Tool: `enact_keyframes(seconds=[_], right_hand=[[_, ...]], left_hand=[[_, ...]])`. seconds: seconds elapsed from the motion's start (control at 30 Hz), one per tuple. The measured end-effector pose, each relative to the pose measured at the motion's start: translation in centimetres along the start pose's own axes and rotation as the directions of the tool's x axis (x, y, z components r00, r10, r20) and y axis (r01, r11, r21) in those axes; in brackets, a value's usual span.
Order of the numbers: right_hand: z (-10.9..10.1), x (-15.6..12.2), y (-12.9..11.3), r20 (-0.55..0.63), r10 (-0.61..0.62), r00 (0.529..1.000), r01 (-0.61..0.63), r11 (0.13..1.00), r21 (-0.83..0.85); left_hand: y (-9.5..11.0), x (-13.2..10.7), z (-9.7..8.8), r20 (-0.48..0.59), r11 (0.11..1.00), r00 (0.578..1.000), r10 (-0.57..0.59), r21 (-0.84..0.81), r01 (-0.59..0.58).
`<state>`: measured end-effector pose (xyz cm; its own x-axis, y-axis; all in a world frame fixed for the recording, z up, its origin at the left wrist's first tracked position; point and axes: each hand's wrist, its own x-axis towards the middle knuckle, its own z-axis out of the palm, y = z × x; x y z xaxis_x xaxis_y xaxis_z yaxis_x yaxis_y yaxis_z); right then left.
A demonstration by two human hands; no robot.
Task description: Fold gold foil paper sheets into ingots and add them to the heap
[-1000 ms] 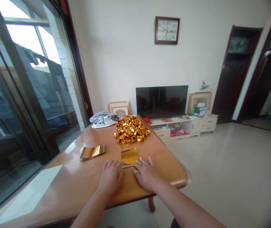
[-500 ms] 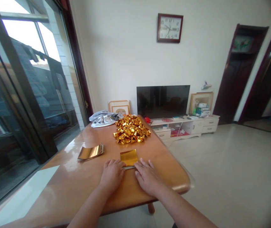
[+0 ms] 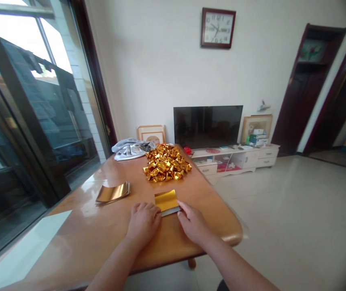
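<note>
A square of gold foil paper point(image 3: 165, 200) lies on the wooden table in front of me, with a grey strip along its near edge. My left hand point(image 3: 144, 222) rests on the table, fingers curled, thumb and fingertips at the paper's near left corner. At the near right corner, my right hand point(image 3: 192, 220) pinches the grey strip between thumb and index finger. Left of the hands sits a stack of gold foil sheets point(image 3: 112, 192), slightly curved. Beyond the paper is a large heap of folded gold foil pieces point(image 3: 167, 163).
The wooden table point(image 3: 218, 220) has a rounded right corner. A bundle of grey-white cloth point(image 3: 132, 149) lies at its far left end. A pale sheet point(image 3: 36, 244) covers part of the left side. Behind stand a white TV cabinet point(image 3: 236, 163) and a television point(image 3: 208, 127).
My right hand has gone from flat, spread fingers to a pinch at the paper's right corner. More of the grey near strip shows now. My left hand has barely moved.
</note>
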<state>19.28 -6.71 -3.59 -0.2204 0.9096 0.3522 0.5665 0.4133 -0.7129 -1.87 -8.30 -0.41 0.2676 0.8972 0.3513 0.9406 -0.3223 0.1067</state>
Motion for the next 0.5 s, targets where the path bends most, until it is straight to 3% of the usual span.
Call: enact_keyframes(seconds=[0.5], right_hand=[[-0.29, -0.06, -0.26, -0.094, 0.003, 0.996, 0.008, 0.993, 0.116]], left_hand=[[0.32, 0.89, 0.44, 0.019, 1.000, 1.000, 0.008, 0.004, -0.008]])
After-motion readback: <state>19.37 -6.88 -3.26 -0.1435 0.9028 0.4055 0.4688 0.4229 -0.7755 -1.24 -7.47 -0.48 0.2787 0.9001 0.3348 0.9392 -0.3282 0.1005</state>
